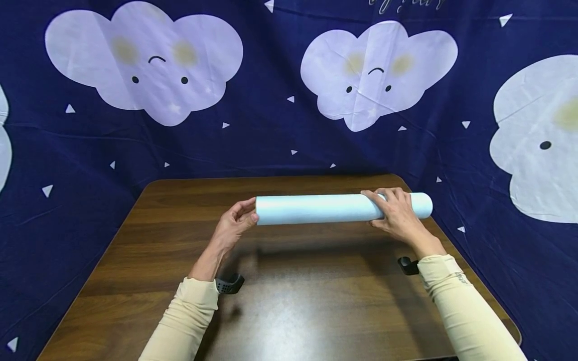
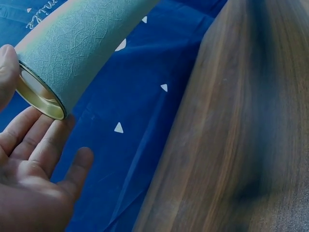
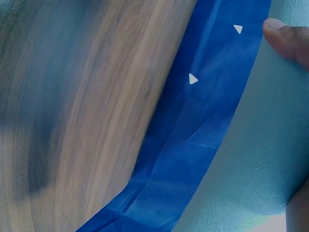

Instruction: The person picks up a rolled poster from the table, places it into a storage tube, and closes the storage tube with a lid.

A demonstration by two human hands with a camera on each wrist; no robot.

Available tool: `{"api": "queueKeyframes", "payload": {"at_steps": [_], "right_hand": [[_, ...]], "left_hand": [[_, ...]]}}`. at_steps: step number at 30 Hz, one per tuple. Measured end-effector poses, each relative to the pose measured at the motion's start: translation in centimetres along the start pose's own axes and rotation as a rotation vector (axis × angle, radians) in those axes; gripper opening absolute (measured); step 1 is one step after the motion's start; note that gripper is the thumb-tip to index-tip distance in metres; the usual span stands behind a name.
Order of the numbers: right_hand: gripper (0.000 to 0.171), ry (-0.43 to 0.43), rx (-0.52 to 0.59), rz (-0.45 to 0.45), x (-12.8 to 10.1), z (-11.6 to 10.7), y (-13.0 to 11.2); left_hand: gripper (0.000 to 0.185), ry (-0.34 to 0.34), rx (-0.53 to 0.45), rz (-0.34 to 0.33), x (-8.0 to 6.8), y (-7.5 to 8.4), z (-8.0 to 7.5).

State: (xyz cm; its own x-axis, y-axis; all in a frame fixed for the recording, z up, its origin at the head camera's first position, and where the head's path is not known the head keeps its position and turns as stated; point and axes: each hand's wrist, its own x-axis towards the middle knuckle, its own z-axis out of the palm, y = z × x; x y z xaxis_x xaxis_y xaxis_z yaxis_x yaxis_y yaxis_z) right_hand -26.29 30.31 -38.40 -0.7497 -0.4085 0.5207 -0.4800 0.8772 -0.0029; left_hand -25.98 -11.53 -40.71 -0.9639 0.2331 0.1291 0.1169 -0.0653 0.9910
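A long pale blue tube (image 1: 311, 208) is held level above the table, its shadow on the wood below. My right hand (image 1: 397, 213) grips it from above near the right end, thumb (image 3: 282, 36) and fingers on opposite sides. At the left end, my left hand (image 1: 235, 220) holds the rim between thumb and fingertips. In the left wrist view, that end of the tube (image 2: 79, 48) shows a crinkled surface and a gold-coloured, recessed rim (image 2: 48, 106). The left thumb (image 2: 6, 75) lies at one side of this rim, with fingertips under the other.
The brown wooden table (image 1: 158, 240) has rounded corners. A dark blue cloth (image 1: 262, 145) with clouds and white triangles hangs behind it and at the sides. A dark wrist device (image 1: 230, 284) shows at the left sleeve, another (image 1: 408, 265) at the right.
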Motion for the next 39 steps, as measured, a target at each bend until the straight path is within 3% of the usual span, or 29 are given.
{"api": "queueKeyframes", "payload": {"at_steps": [11, 20, 33, 36, 39], "right_hand": [[0.081, -0.009, -0.001, 0.009, 0.2, -0.2, -0.2], [0.080, 0.003, 0.000, 0.011, 0.3, -0.2, -0.2], [0.082, -0.002, -0.006, 0.009, 0.4, -0.3, -0.5], [0.081, -0.008, -0.009, 0.012, 0.4, -0.3, -0.8], [0.080, -0.013, -0.014, 0.014, 0.5, -0.3, -1.1]], "left_hand": [[0.055, -0.004, 0.004, 0.011, -0.1, 0.1, -0.3], [0.055, -0.004, -0.016, 0.075, -0.4, 0.4, -1.1], [0.050, 0.181, 0.088, 0.116, -0.8, 2.2, -2.7], [0.047, 0.205, 0.158, 0.161, -0.9, 2.8, -2.3], [0.047, 0.206, 0.300, 0.219, -0.9, 3.2, -1.8]]}}
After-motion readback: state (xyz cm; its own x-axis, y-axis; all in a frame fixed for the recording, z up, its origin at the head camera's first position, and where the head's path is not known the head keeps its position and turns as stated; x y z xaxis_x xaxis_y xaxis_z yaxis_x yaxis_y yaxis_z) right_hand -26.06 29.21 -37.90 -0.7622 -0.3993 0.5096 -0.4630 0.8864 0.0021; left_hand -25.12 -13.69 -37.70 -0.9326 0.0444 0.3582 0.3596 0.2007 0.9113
